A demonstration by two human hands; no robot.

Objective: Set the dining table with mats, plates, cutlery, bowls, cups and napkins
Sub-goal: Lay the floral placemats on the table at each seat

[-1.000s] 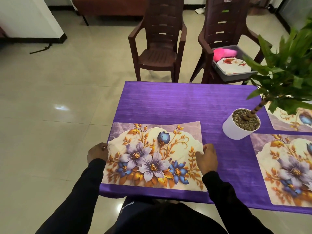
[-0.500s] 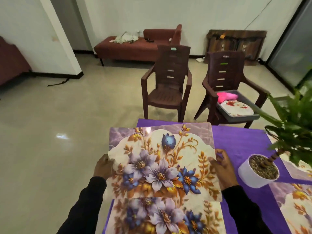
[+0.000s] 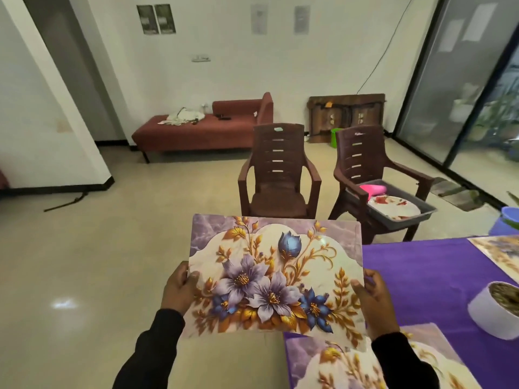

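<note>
I hold a floral place mat [image 3: 276, 273] in the air, flat side facing up, left of the purple-clothed table [image 3: 438, 279]. My left hand [image 3: 179, 287] grips its left edge and my right hand [image 3: 372, 297] grips its right edge. Another floral mat [image 3: 337, 363] lies on the table's near corner, partly under my right sleeve. A third mat [image 3: 497, 247] shows at the far right edge. A grey tub [image 3: 421, 211] on the right chair holds a flowered plate [image 3: 393, 204] and a pink item [image 3: 373, 189].
Two brown plastic chairs [image 3: 276, 175] stand beyond the table. A white plant pot [image 3: 488, 315] sits on the cloth at the right. A red bench [image 3: 202, 130] lines the back wall. A blue bucket [image 3: 505, 220] is at the far right. Tiled floor spreads to the left.
I lifted one mat off the stack on the table and raised it; another mat stays beneath. My view has swung up and left, away from the table.
</note>
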